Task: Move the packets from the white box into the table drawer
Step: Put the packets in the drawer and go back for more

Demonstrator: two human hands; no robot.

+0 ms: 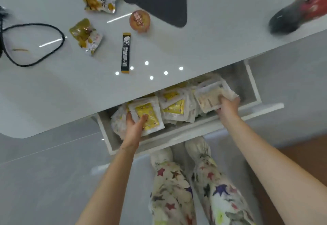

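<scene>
The table drawer (251,81) is pulled open below the grey tabletop and holds several white and yellow packets. My left hand (135,126) grips a white packet with a yellow label (150,116) at the drawer's left end. My right hand (228,105) holds a stack of pale packets (210,93) at the drawer's right end. More yellow-labelled packets (175,106) lie between the two hands. The white box is not in view.
On the tabletop (53,86) lie a black stick sachet (126,53), two crumpled yellow snack packets (85,35) (99,0), a small round cup (139,20), a dark mat (159,0) and a black cord (35,42). My legs in star-print trousers stand below the drawer.
</scene>
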